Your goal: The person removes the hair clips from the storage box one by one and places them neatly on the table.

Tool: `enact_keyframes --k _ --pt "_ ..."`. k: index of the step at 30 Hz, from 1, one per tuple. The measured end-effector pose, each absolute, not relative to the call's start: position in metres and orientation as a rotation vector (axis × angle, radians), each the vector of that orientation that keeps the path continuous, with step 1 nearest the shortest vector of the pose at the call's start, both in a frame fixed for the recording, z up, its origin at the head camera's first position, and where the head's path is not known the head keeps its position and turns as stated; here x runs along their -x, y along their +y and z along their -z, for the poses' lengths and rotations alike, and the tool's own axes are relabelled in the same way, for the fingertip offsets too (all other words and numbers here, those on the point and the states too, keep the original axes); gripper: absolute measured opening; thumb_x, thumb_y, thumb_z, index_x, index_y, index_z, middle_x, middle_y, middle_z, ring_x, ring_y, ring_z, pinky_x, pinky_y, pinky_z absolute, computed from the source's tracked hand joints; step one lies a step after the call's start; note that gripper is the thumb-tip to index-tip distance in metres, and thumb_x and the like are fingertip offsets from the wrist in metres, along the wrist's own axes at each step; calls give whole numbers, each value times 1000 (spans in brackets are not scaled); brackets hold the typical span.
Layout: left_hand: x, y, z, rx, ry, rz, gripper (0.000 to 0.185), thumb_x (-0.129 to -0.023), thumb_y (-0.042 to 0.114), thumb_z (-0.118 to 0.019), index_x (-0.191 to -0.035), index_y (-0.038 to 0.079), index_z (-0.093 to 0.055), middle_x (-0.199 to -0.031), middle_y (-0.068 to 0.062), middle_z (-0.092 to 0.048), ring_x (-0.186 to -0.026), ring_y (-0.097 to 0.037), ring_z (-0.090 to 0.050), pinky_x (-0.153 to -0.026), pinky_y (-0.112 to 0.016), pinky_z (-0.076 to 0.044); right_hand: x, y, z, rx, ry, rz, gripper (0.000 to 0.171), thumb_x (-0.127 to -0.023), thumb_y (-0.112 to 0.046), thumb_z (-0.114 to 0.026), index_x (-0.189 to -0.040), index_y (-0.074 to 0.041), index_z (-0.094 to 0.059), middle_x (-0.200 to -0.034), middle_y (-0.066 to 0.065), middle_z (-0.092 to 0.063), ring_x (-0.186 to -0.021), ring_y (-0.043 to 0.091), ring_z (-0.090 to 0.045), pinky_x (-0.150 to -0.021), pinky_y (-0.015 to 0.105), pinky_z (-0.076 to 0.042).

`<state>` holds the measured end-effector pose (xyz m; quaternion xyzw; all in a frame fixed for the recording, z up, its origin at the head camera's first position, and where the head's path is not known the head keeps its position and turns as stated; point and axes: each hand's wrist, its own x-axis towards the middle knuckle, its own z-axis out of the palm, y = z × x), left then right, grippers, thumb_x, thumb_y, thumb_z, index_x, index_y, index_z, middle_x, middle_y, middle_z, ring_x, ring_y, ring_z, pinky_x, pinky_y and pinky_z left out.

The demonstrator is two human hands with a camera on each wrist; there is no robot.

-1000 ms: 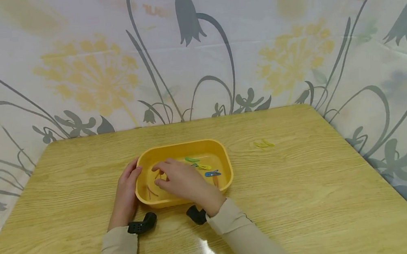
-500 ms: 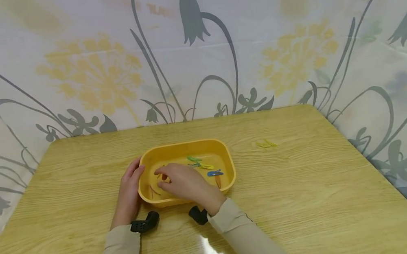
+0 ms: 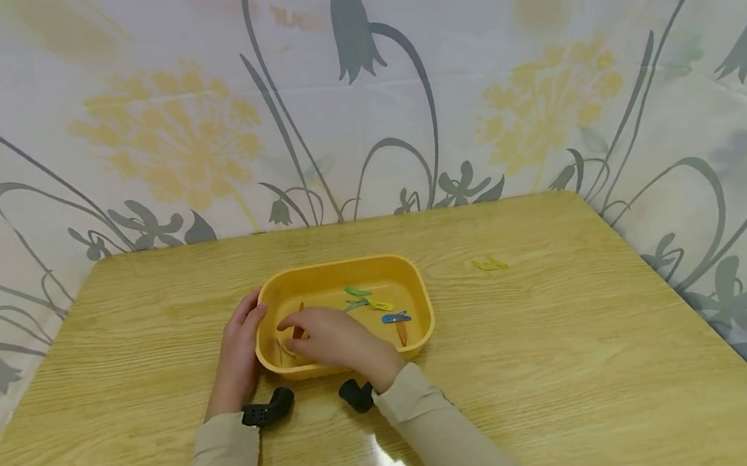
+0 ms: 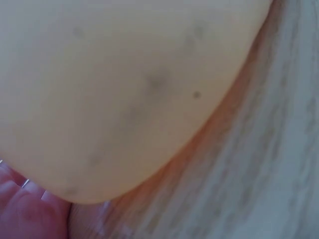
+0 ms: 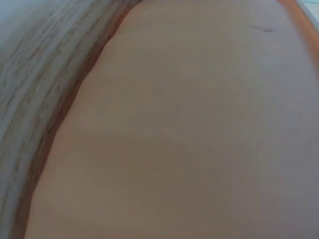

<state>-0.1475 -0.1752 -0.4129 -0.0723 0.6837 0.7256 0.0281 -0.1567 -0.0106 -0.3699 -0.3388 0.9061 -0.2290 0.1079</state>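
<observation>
A yellow plastic tub [image 3: 420, 300] stands mid-table. My left hand [image 3: 249, 316] rests flat against its left wall, thumb at the rim. In the left wrist view the tub wall [image 4: 124, 89] fills the frame, with one fingertip [image 4: 30, 214] at the bottom left. My right hand [image 3: 291, 331] reaches into the tub's left half with curled fingers. It seems to pinch an orange clip [image 3: 300, 310]. More clips lie in the tub: green [image 3: 357, 292], yellow [image 3: 378, 307], blue [image 3: 395, 318] and orange [image 3: 402, 333]. The right wrist view shows only the blurred tub wall [image 5: 189, 129].
A yellow clip [image 3: 490, 264] lies on the wooden table [image 3: 560, 350] to the right of the tub. A flowered curtain [image 3: 360, 92] hangs behind and beside the table. Black wrist cameras [image 3: 267, 410] sit by both sleeves.
My right hand has drawn slightly back toward the tub's near left corner. The left hand and the tub stay put.
</observation>
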Motion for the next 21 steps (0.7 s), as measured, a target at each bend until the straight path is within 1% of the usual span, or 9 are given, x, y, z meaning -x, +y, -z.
enact_keyframes --k 5,8,11,15,19,21 --pt "147 -175 413 199 2094 -2258 48 -98 37 -39 -143 20 -34 -146 3 -31 -129 -15 -35 -100 -22 -38 157 -12 372 977 2636 601 31 -93 -27 -53 -121 -18 -61 -113 -4 -64 -98 8 -59 -86 22 -46" --pt "147 -175 413 199 2090 -2263 47 -98 37 -39 -142 20 -35 -145 4 -32 -129 -15 -36 -99 -21 -39 158 -14 372 987 2622 579 31 -93 -29 -52 -121 -19 -61 -112 -5 -64 -97 8 -59 -86 22 -46" --pt "146 -174 413 207 2079 -2269 46 -99 36 -39 -142 20 -35 -145 4 -32 -129 -14 -36 -102 -25 -37 158 -18 372 993 2619 553 32 -94 -30 -50 -122 -21 -60 -114 -6 -64 -97 8 -59 -85 23 -46" --pt "146 -173 413 219 2081 -2270 46 -99 35 -39 -142 20 -35 -145 4 -31 -130 -14 -35 -107 -32 -31 158 -22 373 1001 2623 510 31 -94 -32 -49 -122 -24 -60 -115 -10 -63 -98 9 -60 -83 24 -46" --pt "147 -174 413 221 2106 -2259 46 -99 35 -39 -142 19 -35 -146 4 -31 -130 -14 -34 -108 -35 -29 159 -25 374 1008 2622 504 25 -94 -32 -50 -113 -24 -64 -106 -11 -65 -89 8 -59 -77 23 -46" --pt "146 -174 413 225 2112 -2257 46 -99 35 -39 -142 20 -35 -146 5 -31 -130 -14 -34 -109 -35 -29 159 -26 374 1006 2618 506 23 -94 -32 -50 -110 -24 -65 -103 -11 -65 -87 8 -59 -76 23 -46"
